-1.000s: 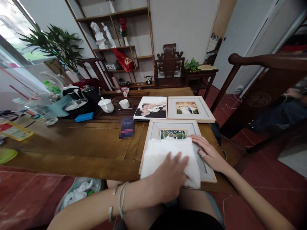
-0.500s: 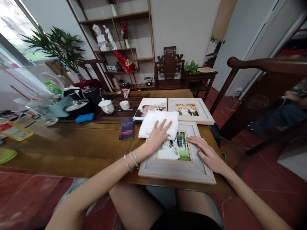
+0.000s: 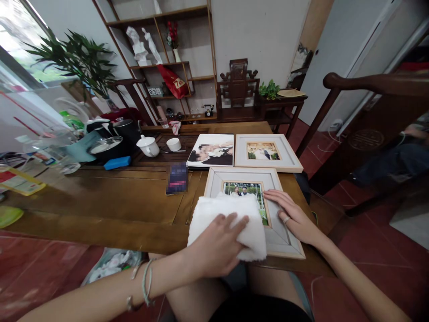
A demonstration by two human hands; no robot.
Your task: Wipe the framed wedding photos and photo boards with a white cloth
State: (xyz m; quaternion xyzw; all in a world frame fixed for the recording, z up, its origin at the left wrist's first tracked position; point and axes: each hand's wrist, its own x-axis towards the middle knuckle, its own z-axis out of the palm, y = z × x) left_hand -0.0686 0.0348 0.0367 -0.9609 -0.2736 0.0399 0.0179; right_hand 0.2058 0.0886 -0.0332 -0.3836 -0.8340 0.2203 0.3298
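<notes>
My left hand (image 3: 221,243) presses on a folded white towel (image 3: 208,214) with its fingers bent into the cloth. The towel covers the lower left of a picture frame (image 3: 284,248) and hangs past its near edge. Part of the wedding photo (image 3: 259,190) inside the frame shows above the towel. My right hand (image 3: 293,217) rests on the frame's right border, fingers stretched out and holding nothing.
Behind lie a second frame (image 3: 288,154) and a photo panel (image 3: 214,150), with a phone-like dark object (image 3: 177,178) to their left. A teapot (image 3: 148,146), a cup (image 3: 174,144) and a blue sponge (image 3: 117,163) stand farther left. A wooden chair (image 3: 365,91) is at right.
My left hand has drawn the towel toward me, from the frame's upper left to its near edge, uncovering the top of the photo. My right hand has stayed on the border.
</notes>
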